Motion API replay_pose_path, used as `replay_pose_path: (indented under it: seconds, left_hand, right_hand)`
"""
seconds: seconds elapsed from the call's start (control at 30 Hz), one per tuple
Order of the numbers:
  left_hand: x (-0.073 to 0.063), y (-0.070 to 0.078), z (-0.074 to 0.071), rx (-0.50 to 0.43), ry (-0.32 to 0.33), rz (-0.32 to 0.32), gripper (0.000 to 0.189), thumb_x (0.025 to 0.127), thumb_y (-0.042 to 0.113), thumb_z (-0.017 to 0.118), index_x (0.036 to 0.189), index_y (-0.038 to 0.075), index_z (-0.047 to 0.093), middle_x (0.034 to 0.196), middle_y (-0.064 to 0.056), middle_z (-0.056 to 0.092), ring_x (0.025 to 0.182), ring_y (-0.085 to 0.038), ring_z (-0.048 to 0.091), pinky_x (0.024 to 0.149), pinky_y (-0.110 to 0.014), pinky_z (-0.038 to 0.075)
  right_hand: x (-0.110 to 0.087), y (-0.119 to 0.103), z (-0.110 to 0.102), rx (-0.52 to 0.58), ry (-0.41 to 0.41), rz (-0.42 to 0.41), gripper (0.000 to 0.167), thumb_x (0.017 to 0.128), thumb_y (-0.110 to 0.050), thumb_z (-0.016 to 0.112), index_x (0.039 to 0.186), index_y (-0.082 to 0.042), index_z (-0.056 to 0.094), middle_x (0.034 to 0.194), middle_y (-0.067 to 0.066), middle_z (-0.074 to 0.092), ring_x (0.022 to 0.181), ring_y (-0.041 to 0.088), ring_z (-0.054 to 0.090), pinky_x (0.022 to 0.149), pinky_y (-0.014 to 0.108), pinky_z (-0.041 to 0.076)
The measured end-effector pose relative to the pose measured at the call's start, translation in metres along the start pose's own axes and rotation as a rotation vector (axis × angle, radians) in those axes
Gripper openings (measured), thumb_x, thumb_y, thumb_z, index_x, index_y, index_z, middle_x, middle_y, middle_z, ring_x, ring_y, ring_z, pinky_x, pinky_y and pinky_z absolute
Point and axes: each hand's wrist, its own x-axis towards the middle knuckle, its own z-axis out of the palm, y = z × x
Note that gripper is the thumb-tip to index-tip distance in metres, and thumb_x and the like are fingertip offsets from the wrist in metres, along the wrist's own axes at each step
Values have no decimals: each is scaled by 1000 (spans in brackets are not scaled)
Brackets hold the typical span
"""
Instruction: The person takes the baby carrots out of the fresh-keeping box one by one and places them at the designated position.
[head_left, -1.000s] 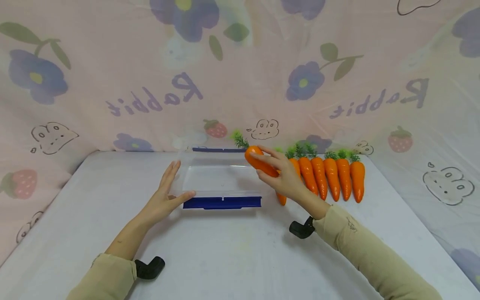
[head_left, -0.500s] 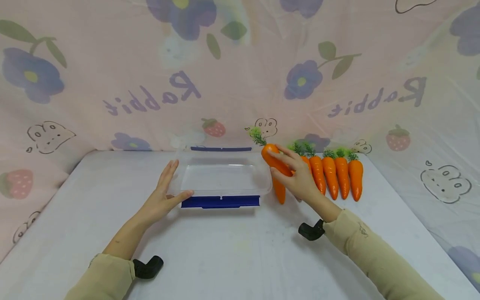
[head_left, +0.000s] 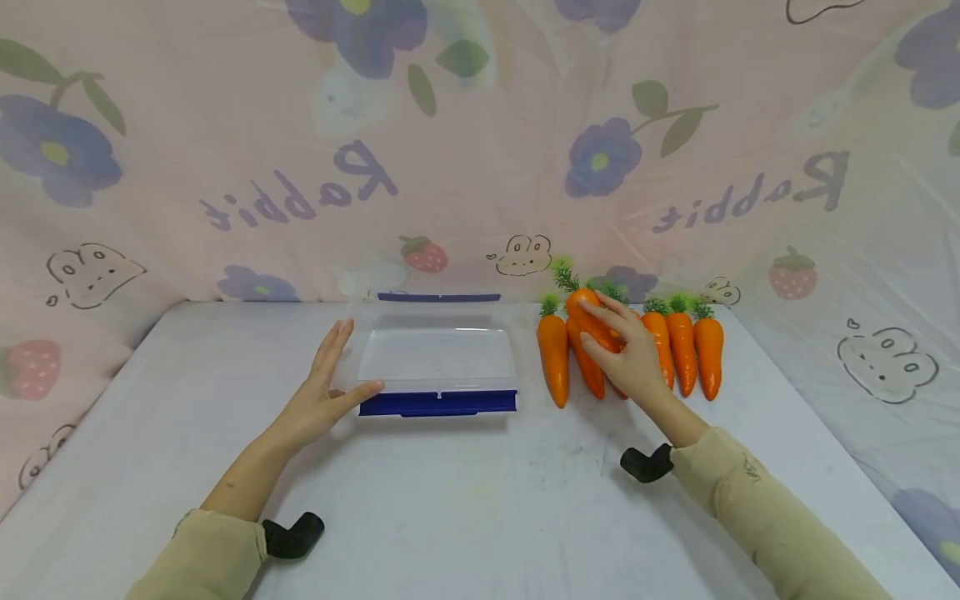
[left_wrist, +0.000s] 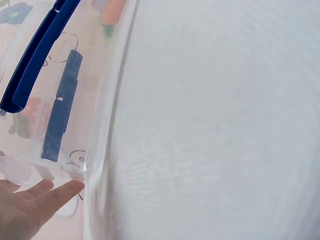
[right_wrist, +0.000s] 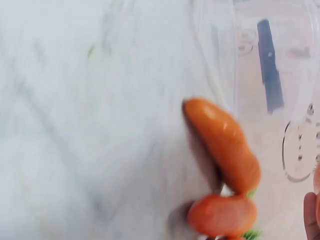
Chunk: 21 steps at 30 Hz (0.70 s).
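A clear plastic box (head_left: 439, 385) with blue side latches (head_left: 438, 403) stands on the white table. My left hand (head_left: 315, 404) rests against its left end, thumb at the front corner, fingers straight; the left wrist view shows the fingertips (left_wrist: 70, 189) beside the clear wall. My right hand (head_left: 633, 354) holds an orange carrot (head_left: 583, 307) with a green leafy top between thumb and fingers. It is over the row of carrots to the right of the box. Part of that row is hidden behind the hand. At the right wrist view's edge, fingers (right_wrist: 311, 217) just show.
One carrot (head_left: 553, 358) lies at the row's left end, close to the box. Several more carrots (head_left: 683, 354) lie side by side at the right, leafy tops toward the back. A printed cloth (head_left: 480, 167) hangs behind the table.
My right hand has carried the carrot rightward from the box's right end to over the row, uncovering the leftmost carrots. My left hand stays at the box.
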Motion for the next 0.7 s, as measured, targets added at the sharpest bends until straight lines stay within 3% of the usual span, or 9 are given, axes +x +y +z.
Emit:
replay_pose_path:
  seconds: [0.13, 0.27, 0.5, 0.7]
  left_hand:
    - [0, 0, 0, 3, 1, -4, 95, 90, 34, 67, 154, 37, -3, 161, -5, -15, 144, -44, 8, 101, -63, 37]
    - [0, 1, 0, 12, 0, -11, 95, 90, 35, 67, 154, 37, -4, 161, -5, -15, 144, -45, 8, 101, -63, 37]
    - [-1, 2, -1, 12, -2, -8, 96, 90, 35, 67, 153, 37, -4, 161, -5, -15, 144, -45, 7, 101, -64, 36]
    - [-1, 3, -1, 7, -4, -13, 95, 90, 35, 67, 153, 37, -5, 161, -5, -16, 144, -45, 8, 101, -65, 35]
  right_hand:
    - [-3, 10, -7, -20, 25, 24, 45, 90, -8, 65, 134, -11, 58, 147, 15, 42, 133, 40, 38, 99, 61, 39]
    - [-6, 17, -14, -65, 57, 42, 46, 89, -11, 67, 135, -15, 58, 148, 12, 43, 131, 39, 42, 93, 54, 43]
    - [-13, 32, -26, -91, 100, 130, 47, 89, -11, 66, 135, -14, 57, 148, 16, 41, 134, 42, 37, 99, 63, 37]
    - [-19, 44, -36, -160, 164, 157, 46, 88, -12, 64, 133, -10, 58, 145, 21, 44, 130, 46, 40, 96, 62, 38]
